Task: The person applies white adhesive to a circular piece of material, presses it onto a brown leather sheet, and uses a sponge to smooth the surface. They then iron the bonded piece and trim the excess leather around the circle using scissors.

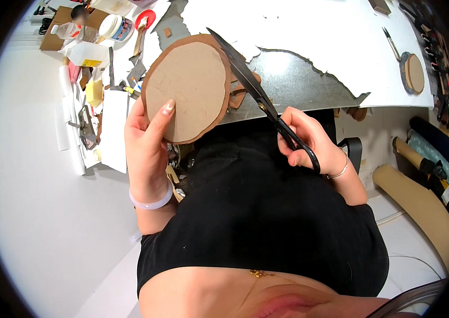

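Observation:
My left hand grips a rounded piece, a beige panel on a slightly larger brown backing that looks like leather. The thumb lies on its beige face; the other fingers are behind it. In my right hand is a pair of black scissors, fingers through the handles. The blades look closed or nearly so, pointing up and left past the piece's right edge. Whether they touch the edge I cannot tell. Brown offcuts lie on the table behind the blades.
A white table with a grey metal sheet spreads ahead. Bottles, a white tub and a red lid crowd the left. At right lie a brush and a round beige-topped piece. Material rolls stand at the lower right.

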`<action>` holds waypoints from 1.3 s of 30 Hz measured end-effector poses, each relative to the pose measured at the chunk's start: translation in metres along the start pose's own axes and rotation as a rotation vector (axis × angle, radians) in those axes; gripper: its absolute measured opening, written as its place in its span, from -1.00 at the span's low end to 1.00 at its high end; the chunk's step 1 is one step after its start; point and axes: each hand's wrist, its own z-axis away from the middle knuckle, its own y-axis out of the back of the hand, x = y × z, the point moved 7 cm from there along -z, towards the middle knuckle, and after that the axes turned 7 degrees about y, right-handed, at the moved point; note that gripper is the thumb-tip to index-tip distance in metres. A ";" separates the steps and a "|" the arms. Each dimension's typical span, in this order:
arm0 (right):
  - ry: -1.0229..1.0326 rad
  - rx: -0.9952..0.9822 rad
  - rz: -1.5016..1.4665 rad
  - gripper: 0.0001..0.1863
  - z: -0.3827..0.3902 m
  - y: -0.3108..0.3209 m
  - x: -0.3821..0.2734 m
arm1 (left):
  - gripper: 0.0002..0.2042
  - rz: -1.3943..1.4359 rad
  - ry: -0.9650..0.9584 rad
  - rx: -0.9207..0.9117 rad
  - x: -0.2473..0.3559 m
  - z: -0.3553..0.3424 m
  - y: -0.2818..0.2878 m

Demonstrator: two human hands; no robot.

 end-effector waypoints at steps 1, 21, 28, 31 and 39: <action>0.002 -0.003 0.001 -0.35 0.000 0.000 0.000 | -0.50 -0.004 0.002 0.002 0.000 0.000 -0.001; -0.043 0.027 -0.063 -0.35 0.001 -0.001 -0.004 | -0.51 -0.014 0.012 -0.034 -0.005 0.002 -0.011; -0.038 0.028 -0.037 -0.38 0.001 0.000 -0.004 | -0.52 -0.015 0.024 -0.035 -0.004 0.003 -0.012; -0.038 0.026 -0.030 -0.39 0.001 0.000 -0.005 | -0.51 -0.016 0.020 -0.036 -0.004 0.003 -0.012; -0.042 0.032 -0.026 -0.42 0.001 0.002 -0.005 | -0.48 -0.019 0.006 -0.015 0.000 0.003 -0.012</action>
